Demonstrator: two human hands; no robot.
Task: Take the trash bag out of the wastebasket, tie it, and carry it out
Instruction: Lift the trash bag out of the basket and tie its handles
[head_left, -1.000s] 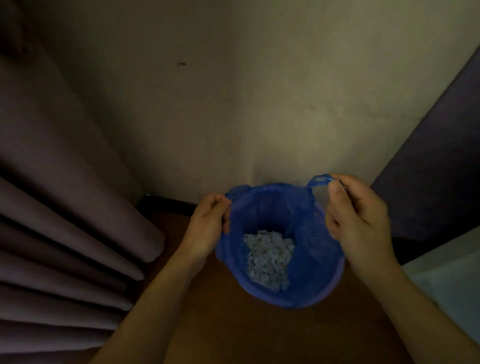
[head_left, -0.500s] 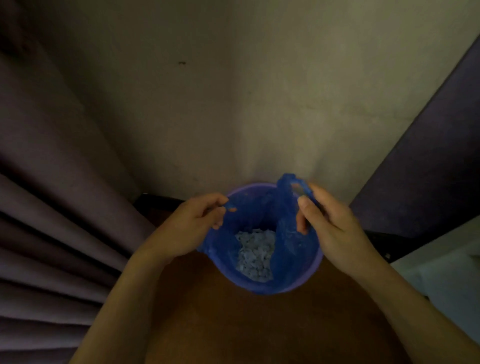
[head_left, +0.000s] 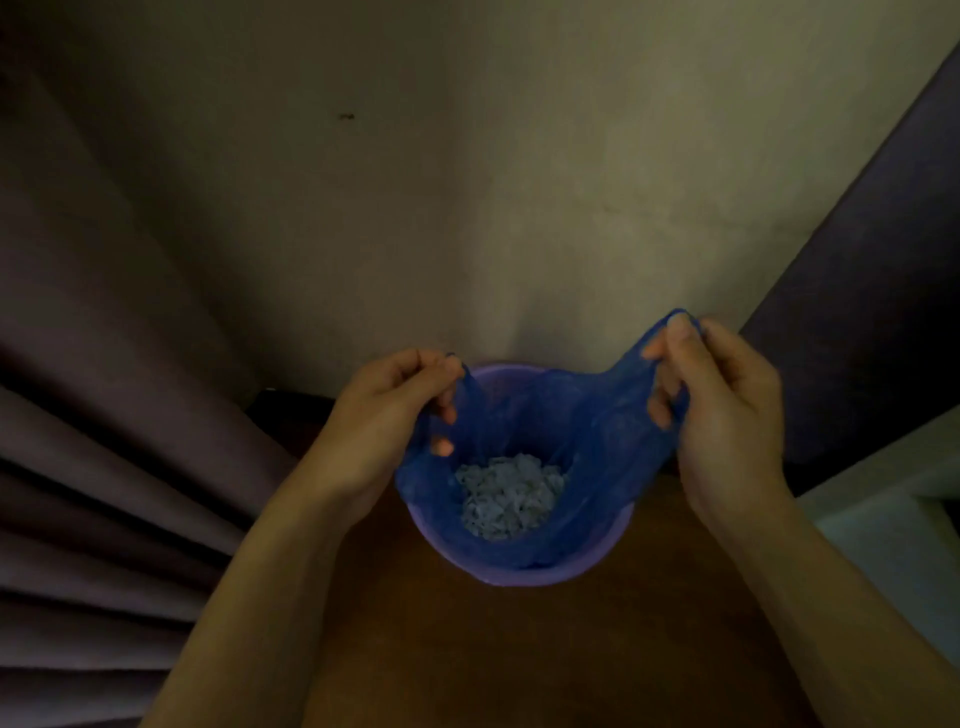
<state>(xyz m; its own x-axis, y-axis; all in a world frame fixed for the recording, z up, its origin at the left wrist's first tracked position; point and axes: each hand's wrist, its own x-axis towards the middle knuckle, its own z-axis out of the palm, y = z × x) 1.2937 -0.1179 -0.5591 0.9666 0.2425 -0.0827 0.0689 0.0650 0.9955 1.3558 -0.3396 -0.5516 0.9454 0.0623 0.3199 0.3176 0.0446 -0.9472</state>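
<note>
A round purple wastebasket (head_left: 582, 564) stands on the brown floor in a dim corner. A thin blue trash bag (head_left: 592, 431) lines it, its upper part pulled free of the rim and stretched between my hands. Pale shredded paper (head_left: 506, 496) lies at the bottom of the bag. My left hand (head_left: 384, 421) pinches the bag's left edge just over the basket's left rim. My right hand (head_left: 722, 410) grips the bag's right edge, raised higher and out past the right rim.
A beige wall (head_left: 467, 208) rises right behind the basket. Folded purple-grey curtains (head_left: 88, 467) hang at the left. A dark panel (head_left: 862, 312) slants at the right, with a pale surface (head_left: 893, 525) below it. Brown floor (head_left: 519, 654) lies in front.
My right hand has swung outward and up to the right, stretching the bag's edge wide. The bag's rim has come off the basket's top, baring the purple rim. My left hand keeps its pinch.
</note>
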